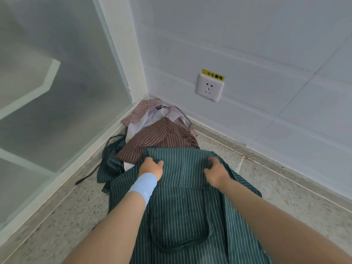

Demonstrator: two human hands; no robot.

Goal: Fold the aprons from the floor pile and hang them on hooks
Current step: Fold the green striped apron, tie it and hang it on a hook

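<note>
Aprons are lying heaped in the corner where the white tiled wall (247, 44) is meeting the frosted glass partition (57, 92), all of it sitting on the speckled floor (62, 212). Nearest the camera, the green striped apron (182, 206) is spreading out flat over the floor, its pocket facing up and its far edge overlapping the rest of the pile. Behind it the brown striped apron (160, 136) is lying crumpled, and behind that the checked apron (144, 109) is bunching right into the corner with pale cloth showing among its folds. A dark strap (89, 176) is trailing from the heap toward the partition.

Both hands are pressing down on the green apron near its far edge. The left hand (151, 168), with a light blue wrist band (143, 185) below it, is closing its fingers on the cloth at the apron's left corner. The right hand (216, 172) is curling its fingers into a pinched fold of the same cloth, well apart from the left.

On the wall, a white power socket (209, 89) is sitting under a yellow warning label (213, 74).
</note>
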